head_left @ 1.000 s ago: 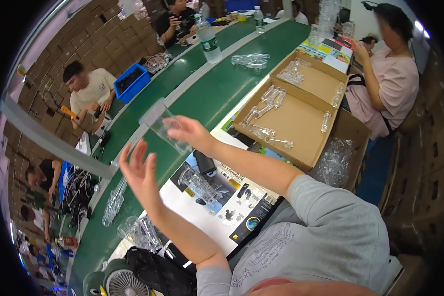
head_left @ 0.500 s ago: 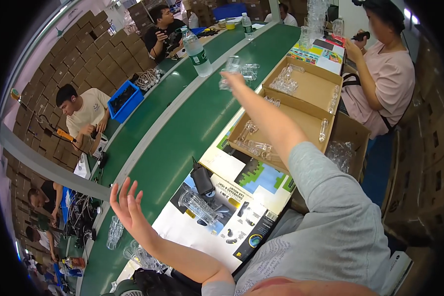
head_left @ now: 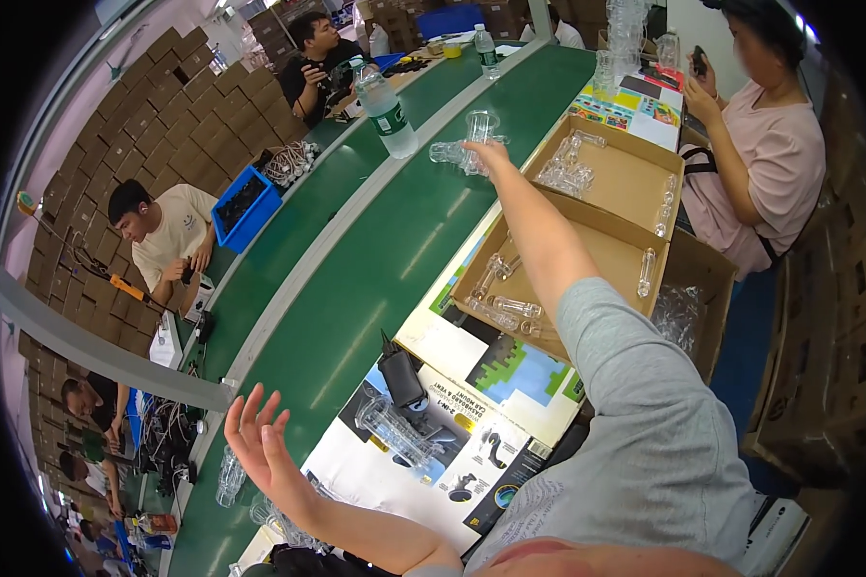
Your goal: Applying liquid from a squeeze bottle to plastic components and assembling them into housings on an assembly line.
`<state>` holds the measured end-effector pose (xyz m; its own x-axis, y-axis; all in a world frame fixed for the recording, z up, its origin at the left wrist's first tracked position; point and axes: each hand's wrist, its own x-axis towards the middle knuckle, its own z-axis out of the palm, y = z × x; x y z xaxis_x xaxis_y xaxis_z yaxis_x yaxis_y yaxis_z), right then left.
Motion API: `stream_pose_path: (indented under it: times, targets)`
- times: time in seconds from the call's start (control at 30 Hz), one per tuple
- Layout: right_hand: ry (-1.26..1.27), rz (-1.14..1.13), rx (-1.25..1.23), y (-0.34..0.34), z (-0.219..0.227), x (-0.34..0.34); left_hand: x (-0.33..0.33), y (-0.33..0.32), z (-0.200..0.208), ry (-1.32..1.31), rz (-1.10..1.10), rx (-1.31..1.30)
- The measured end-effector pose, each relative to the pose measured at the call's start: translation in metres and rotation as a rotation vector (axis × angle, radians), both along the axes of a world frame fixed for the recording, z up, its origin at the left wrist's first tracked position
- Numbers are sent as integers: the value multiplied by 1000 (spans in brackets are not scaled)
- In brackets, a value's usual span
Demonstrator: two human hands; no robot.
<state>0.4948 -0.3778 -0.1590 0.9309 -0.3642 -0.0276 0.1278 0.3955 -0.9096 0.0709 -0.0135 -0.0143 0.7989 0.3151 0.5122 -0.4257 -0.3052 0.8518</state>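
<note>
My right hand (head_left: 491, 157) reaches far over the green belt, its fingers closed around a clear tube-shaped plastic part (head_left: 481, 123). Just left of those fingers, another clear part (head_left: 445, 152) lies on the belt. My left hand (head_left: 267, 452) hovers at the near left with fingers spread, holding nothing. Below my arms, on a printed cardboard sheet (head_left: 356, 481), a ribbed clear part (head_left: 394, 428) lies beside a black bottle-like object with a pointed tip (head_left: 401, 373). More clear parts (head_left: 229, 476) are by my left hand.
Two shallow cardboard trays (head_left: 601, 245) holding clear parts stand to the right. A water bottle (head_left: 385, 111) is upright near the metal rail (head_left: 308, 260). A co-worker in pink (head_left: 775, 144) sits at the far right; others work across the belt, near a blue bin (head_left: 247, 210).
My right hand has moved right over the belt, so a clear part now lies to its left. My left hand stays raised and open, slightly lower in view.
</note>
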Motion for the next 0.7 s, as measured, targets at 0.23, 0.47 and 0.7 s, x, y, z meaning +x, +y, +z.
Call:
stream_pose_path:
  times: [0.23, 0.47, 0.7]
  targets:
    - [26, 20, 23, 33, -26, 4, -4, 0, 0, 9, -5, 12]
    - [41, 2, 66, 92, 20, -32, -5, 5, -1, -43, -40, -68]
    - [-301, 523, -56, 194, 119, -141, 15, 13, -15, 78, -231, -231]
